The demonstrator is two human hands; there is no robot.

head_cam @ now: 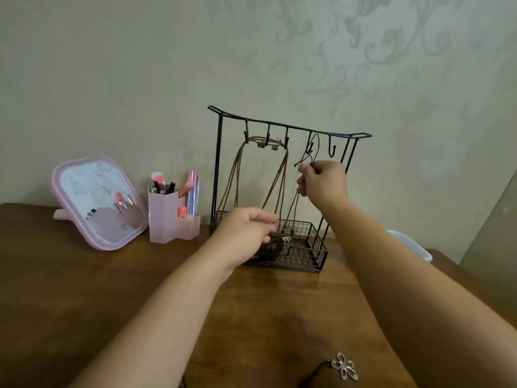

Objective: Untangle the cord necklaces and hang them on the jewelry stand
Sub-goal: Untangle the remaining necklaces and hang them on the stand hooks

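Note:
A black wire jewelry stand (pixel 216 163) with a row of hooks and a mesh basket base stands on the wooden table. Brown cord necklaces (pixel 240 169) hang from its left hooks, their pendants down in the basket. A black cord necklace (pixel 315 144) loops over a hook right of centre. My right hand (pixel 324 183) pinches that black cord just below the hook. My left hand (pixel 246 228) reaches to the lower ends of the hanging cords at the basket, fingers curled near them; whether it grips one is unclear. Another cord necklace with a silver flower pendant (pixel 344 365) lies on the table near me.
A pink-framed mirror (pixel 98 203) leans at the left, beside a pink holder (pixel 170 217) full of makeup brushes. A white container (pixel 411 245) sits right of the stand behind my right arm. The patterned wall rises directly behind the table (pixel 84 275).

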